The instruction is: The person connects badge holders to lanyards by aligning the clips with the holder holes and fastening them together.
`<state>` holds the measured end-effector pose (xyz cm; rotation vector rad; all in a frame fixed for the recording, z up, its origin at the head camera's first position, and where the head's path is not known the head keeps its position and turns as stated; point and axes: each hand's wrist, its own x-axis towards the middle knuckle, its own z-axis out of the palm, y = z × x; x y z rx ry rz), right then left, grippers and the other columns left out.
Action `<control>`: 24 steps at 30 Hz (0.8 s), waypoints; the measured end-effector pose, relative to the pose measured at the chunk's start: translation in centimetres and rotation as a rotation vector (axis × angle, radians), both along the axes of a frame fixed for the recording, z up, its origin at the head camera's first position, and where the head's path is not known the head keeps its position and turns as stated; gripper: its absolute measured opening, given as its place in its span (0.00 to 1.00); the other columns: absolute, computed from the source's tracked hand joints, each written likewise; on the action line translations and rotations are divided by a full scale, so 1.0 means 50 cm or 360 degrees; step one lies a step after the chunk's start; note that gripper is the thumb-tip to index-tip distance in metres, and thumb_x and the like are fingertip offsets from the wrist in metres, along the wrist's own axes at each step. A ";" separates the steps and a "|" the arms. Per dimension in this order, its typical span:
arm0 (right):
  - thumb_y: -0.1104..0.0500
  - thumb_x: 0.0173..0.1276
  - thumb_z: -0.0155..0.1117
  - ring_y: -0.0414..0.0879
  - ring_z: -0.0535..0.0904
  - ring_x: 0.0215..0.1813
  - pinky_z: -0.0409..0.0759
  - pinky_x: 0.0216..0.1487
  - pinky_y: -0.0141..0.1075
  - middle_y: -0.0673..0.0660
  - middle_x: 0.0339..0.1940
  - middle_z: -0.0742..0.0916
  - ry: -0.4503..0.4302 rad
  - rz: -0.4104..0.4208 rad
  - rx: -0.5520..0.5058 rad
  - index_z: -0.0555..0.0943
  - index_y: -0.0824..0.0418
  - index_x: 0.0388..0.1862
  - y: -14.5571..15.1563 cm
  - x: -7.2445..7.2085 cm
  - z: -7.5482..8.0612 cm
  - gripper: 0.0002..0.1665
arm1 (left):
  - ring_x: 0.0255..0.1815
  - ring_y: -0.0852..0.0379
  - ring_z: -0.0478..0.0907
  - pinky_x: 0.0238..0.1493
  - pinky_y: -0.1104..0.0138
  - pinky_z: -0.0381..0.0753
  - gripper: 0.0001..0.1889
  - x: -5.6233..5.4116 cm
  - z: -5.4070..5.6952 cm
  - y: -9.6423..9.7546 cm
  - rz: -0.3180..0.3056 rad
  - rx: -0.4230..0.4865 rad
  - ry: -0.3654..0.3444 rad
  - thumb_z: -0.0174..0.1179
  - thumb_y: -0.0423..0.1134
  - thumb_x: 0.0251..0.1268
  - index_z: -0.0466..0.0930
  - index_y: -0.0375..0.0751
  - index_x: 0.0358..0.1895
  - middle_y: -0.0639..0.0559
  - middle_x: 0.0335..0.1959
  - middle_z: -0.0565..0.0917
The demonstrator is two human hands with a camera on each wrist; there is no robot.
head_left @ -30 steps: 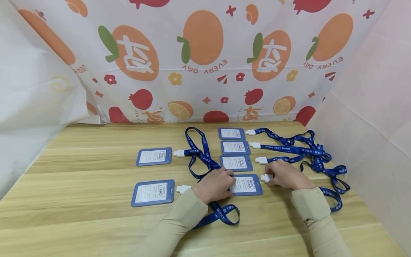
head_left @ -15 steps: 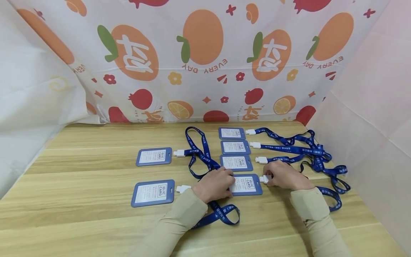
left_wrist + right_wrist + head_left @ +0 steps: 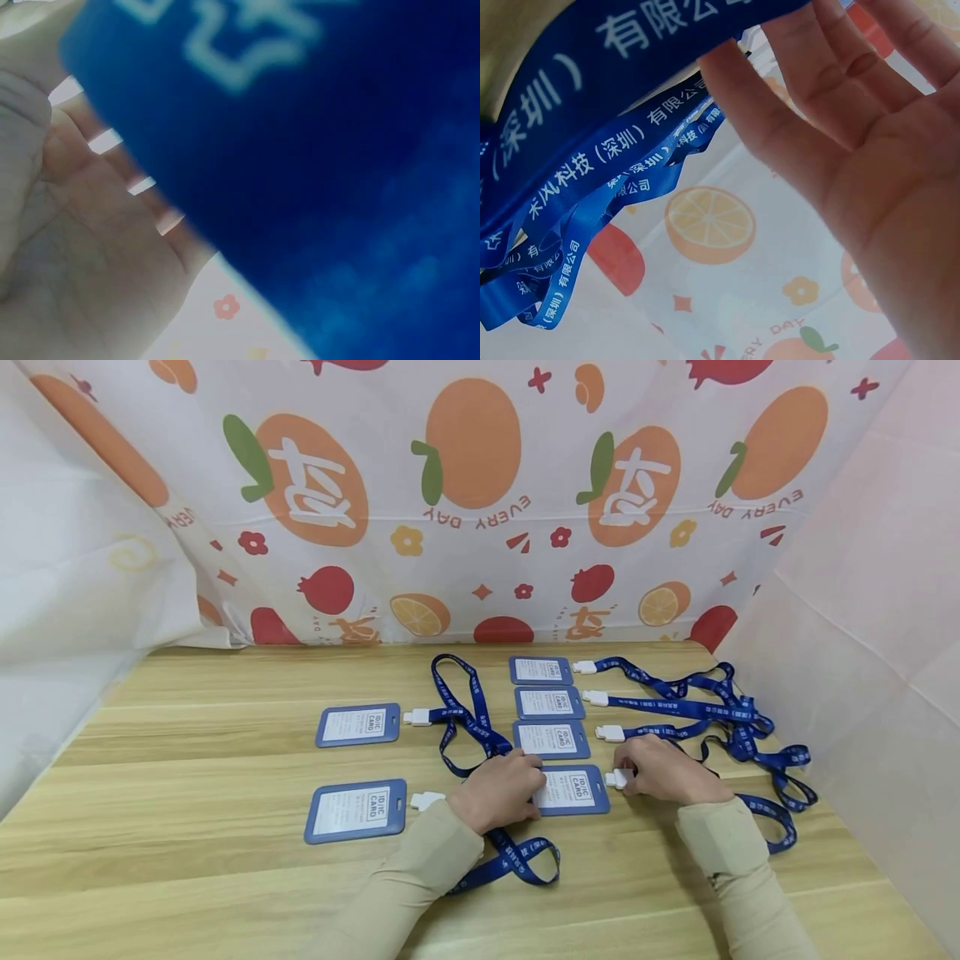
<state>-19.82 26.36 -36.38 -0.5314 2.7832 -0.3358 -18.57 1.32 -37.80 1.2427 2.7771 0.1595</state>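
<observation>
In the head view, my left hand (image 3: 498, 789) grips the left end of the nearest blue ID badge holder (image 3: 573, 791) in the right-hand column, thumb and fingers at its edges. Just right of that holder, my right hand (image 3: 667, 770) pinches a white lanyard clip (image 3: 618, 778). The clip's tip lies close to the holder's slotted end; whether they touch is hard to tell. From the clip a blue lanyard (image 3: 776, 814) runs under the hand to the right. Blurred lanyard fabric (image 3: 300, 165) covers much of the left wrist view. Printed lanyard straps (image 3: 592, 161) cross the right wrist view.
Above the gripped holder lie three more badge holders (image 3: 551, 740), each with a white clip (image 3: 609, 732) and lanyard at its right. Two others (image 3: 356, 811) lie at left with lanyards (image 3: 517, 857) beside them. A fruit-print cloth (image 3: 472, 552) hangs behind the wooden table (image 3: 187, 860).
My right hand has shifted slightly left, bringing the white clip nearer the badge holder's end. My left hand keeps its place on the holder, and the head view has tilted a little.
</observation>
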 end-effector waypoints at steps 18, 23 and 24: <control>0.69 0.59 0.76 0.46 0.74 0.37 0.77 0.40 0.39 0.53 0.37 0.86 0.0001 0.0042 0.0001 0.88 0.64 0.39 -0.005 0.002 -0.004 0.09 | 0.44 0.56 0.75 0.48 0.67 0.78 0.14 -0.002 -0.003 0.000 0.0018 0.0002 -0.0053 0.73 0.45 0.62 0.90 0.42 0.46 0.52 0.46 0.84; 0.70 0.60 0.75 0.47 0.74 0.36 0.76 0.39 0.38 0.53 0.38 0.86 -0.0013 0.0036 0.0017 0.88 0.64 0.39 -0.006 0.003 0.000 0.09 | 0.45 0.55 0.76 0.49 0.66 0.78 0.13 -0.003 0.001 0.001 0.0018 0.0003 -0.0064 0.73 0.44 0.62 0.90 0.42 0.47 0.51 0.48 0.84; 0.70 0.60 0.74 0.47 0.74 0.36 0.76 0.39 0.38 0.53 0.38 0.86 -0.0011 0.0036 0.0020 0.88 0.64 0.39 -0.006 0.003 0.000 0.09 | 0.45 0.55 0.76 0.49 0.66 0.78 0.13 -0.003 0.003 0.001 0.0016 0.0003 -0.0063 0.73 0.44 0.62 0.90 0.42 0.47 0.51 0.48 0.84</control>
